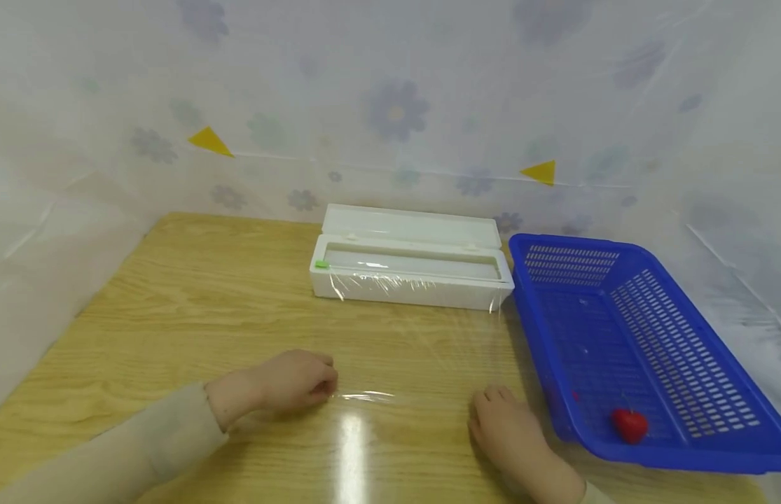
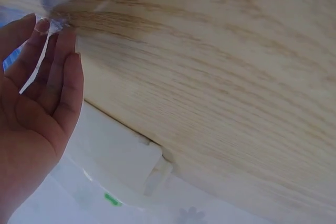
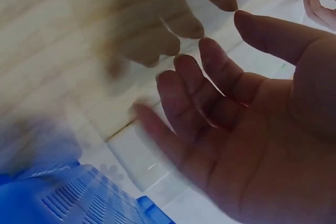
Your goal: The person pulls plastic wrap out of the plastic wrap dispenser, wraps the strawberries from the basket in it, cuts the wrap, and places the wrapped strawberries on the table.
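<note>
A sheet of clear cling film [image 1: 367,397] stretches from the front of a white wrap dispenser box [image 1: 410,292] toward me over the wooden table. My left hand [image 1: 297,380] pinches the film's near left corner, where the film bunches at the fingertips in the left wrist view. By the sheet's right side is my right hand [image 1: 506,428], palm down. Its fingers [image 3: 184,90] are loosely bent in the right wrist view, thumb apart from them, the tips right at the shiny film. The dispenser's lid [image 1: 410,225] stands raised at the back, and a green slider [image 1: 321,264] sits at its left end.
A blue plastic basket [image 1: 607,458] stands on the right, close beside the dispenser and my right hand. A red strawberry-shaped thing [image 1: 630,425] lies in its near end. Behind the table [image 1: 195,294] hangs a flowered curtain [image 1: 340,91] with two yellow tape pieces.
</note>
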Demonstrator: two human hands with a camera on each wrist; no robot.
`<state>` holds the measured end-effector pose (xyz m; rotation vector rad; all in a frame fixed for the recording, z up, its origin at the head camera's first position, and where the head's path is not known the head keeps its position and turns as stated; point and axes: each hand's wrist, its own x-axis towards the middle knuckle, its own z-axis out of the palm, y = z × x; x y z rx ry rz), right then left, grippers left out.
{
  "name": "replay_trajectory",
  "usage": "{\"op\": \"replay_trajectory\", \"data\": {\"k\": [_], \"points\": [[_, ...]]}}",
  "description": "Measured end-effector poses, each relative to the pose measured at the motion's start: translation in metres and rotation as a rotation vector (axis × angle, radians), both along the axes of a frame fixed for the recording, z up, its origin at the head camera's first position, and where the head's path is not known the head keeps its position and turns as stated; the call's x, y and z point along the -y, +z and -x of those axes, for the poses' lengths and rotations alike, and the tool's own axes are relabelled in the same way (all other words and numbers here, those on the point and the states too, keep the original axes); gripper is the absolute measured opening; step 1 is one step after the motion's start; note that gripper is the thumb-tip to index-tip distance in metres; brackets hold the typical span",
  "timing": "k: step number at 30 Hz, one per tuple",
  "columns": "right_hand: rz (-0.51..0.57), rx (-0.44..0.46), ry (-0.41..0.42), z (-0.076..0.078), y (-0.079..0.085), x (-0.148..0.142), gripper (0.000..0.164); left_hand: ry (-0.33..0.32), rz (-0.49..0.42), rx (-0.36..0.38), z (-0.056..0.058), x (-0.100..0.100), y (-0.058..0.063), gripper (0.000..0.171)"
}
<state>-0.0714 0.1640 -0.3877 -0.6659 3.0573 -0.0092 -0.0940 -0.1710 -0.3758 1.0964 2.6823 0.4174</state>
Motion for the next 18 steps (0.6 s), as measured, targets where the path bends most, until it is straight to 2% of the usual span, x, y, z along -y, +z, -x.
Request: {"op": "replay_trajectory", "data": {"k": [5, 8, 11, 14, 16, 18], "points": [[-0.051, 0.108, -0.071, -0.003, 0.001, -0.009, 0.025, 0.009, 0.036, 0.032, 0.001, -0.003, 0.0, 0.009], [-0.065, 0.154, -0.075, -0.007, 0.011, -0.012, 0.03, 0.023, 0.038, 0.033, 0.002, -0.001, 0.0, 0.012], [-0.053, 0.168, -0.034, -0.012, 0.035, -0.012, 0.032, 0.038, 0.04, 0.035, 0.001, 0.003, 0.002, 0.015], [-0.023, 0.139, 0.023, -0.014, 0.068, -0.019, 0.027, 0.045, 0.042, 0.047, 0.001, 0.004, 0.004, 0.017], [-0.004, 0.124, 0.027, -0.008, 0.09, -0.034, 0.022, 0.04, 0.047, 0.05, 0.001, 0.003, 0.004, 0.017], [0.004, 0.143, -0.014, 0.004, 0.109, -0.056, 0.021, 0.033, 0.047, 0.054, 0.002, 0.002, 0.005, 0.018]]}}
